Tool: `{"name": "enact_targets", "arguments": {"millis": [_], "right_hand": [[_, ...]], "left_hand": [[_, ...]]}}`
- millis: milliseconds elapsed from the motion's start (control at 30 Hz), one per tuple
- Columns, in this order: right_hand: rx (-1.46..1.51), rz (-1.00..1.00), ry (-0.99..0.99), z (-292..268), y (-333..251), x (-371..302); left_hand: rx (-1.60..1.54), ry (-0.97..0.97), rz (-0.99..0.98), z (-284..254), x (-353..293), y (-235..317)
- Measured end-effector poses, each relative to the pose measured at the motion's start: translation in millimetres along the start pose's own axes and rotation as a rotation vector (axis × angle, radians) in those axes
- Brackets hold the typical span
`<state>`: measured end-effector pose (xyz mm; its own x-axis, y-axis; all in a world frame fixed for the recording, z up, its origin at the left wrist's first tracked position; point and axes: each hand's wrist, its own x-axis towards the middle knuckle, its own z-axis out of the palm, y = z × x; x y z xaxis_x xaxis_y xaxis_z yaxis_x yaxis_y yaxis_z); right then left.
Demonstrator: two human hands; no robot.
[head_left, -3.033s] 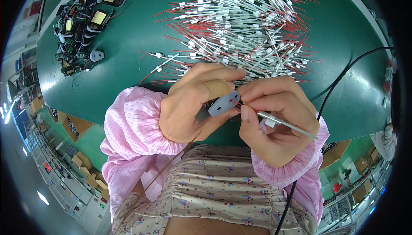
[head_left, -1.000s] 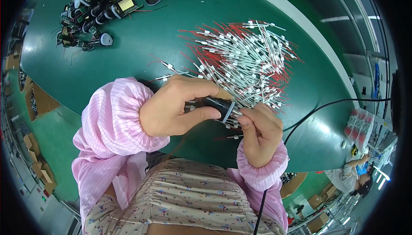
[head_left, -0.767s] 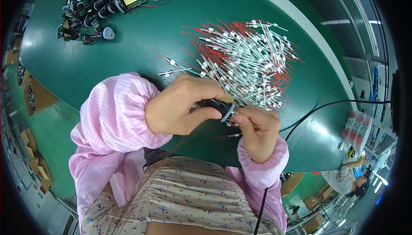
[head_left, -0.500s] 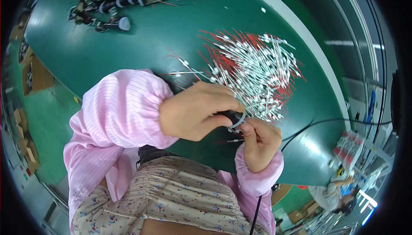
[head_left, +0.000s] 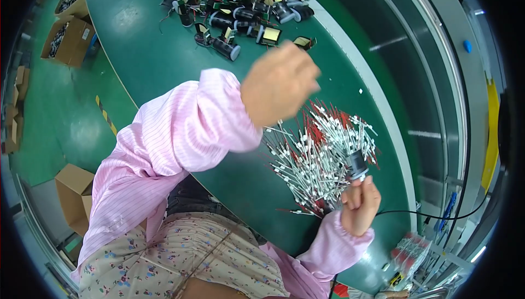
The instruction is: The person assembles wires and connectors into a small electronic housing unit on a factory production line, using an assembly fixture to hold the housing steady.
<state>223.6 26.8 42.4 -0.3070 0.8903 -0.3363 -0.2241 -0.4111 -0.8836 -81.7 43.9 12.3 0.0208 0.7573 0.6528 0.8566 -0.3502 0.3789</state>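
My right hand (head_left: 358, 207) holds a small black cylindrical part (head_left: 358, 165) upright between its fingertips, over the near edge of a heap of white sleeved wires with red ends (head_left: 320, 148) on the green table (head_left: 164, 64). My left hand (head_left: 280, 83) is lifted above the table, blurred, with its fingers curled and its palm hidden. It hangs between the wire heap and a pile of black coil parts with yellow tape (head_left: 240, 1) at the far end. A pink striped sleeve covers each forearm.
Brown cardboard boxes (head_left: 68, 36) stand on the green floor to the left, and another box (head_left: 74, 187) sits beside my left hip. A black cable (head_left: 432, 217) runs off to the right of my right hand. A grey rail (head_left: 437, 80) borders the table's far side.
My hands have come apart. The left hand has let go of the black part and swung up toward the coil pile. The right hand keeps the part, now out to the right.
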Motion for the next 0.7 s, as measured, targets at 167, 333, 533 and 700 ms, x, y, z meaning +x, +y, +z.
{"name": "enact_targets", "arguments": {"millis": [167,333,533,700], "right_hand": [[0.204,-0.046,-0.106,-32.7,-36.4,53.3],[-0.069,-0.191,-0.123,-4.4,-30.7,50.8],[-0.042,-0.267,-0.63,62.5,-44.4,-10.7],[0.241,-0.402,-0.734,80.3,-55.7,-67.5]], "left_hand": [[0.64,0.051,-0.367,-10.9,4.5,-46.6],[0.619,0.059,-0.41,-9.2,3.7,-51.3],[0.63,0.012,-0.335,-2.1,2.2,-52.0],[0.354,0.159,-0.174,-4.1,9.1,-34.3]]}}
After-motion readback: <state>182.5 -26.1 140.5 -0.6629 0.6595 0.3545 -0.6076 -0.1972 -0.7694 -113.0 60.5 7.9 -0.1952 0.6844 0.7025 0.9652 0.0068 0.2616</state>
